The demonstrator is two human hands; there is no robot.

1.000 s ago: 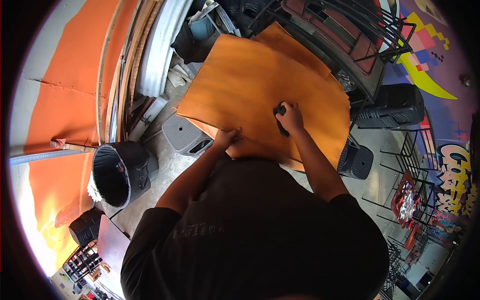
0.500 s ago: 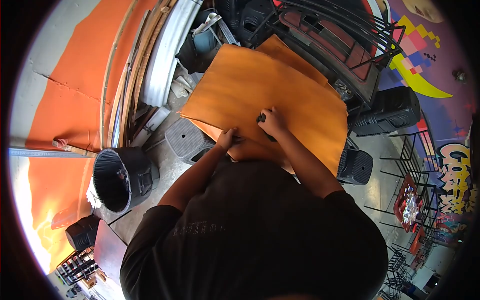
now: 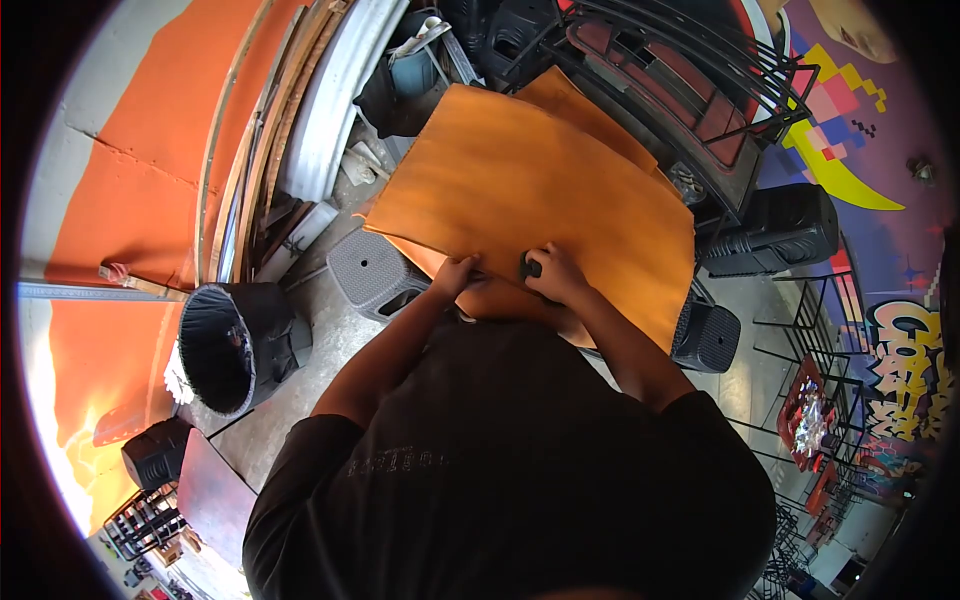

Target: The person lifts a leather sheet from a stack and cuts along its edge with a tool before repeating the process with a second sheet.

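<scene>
A large tan-orange sheet, leather by its look, (image 3: pixel 530 170) spreads out in front of me, its near edge curling down towards my body. My left hand (image 3: pixel 456 277) is closed on that near edge, thumb on top. My right hand (image 3: pixel 560 274) grips a small black object (image 3: pixel 530 264) against the sheet's surface, close to the near edge and just right of my left hand. The fingers cover most of the object, so its kind cannot be made out. Another piece of the same orange material (image 3: pixel 580 108) shows from beneath the far side.
Grey plastic stools stand at the left (image 3: pixel 368 268) and the right (image 3: pixel 706 336) of the sheet. A black lined bin (image 3: pixel 270 345) is on my left. Stacked black metal frames (image 3: pixel 690 90) lie beyond, and a black speaker (image 3: pixel 775 230) rests at the right.
My right hand has drawn nearer to my body with the black object, from further up the sheet towards its near edge. My left hand stays on the edge.
</scene>
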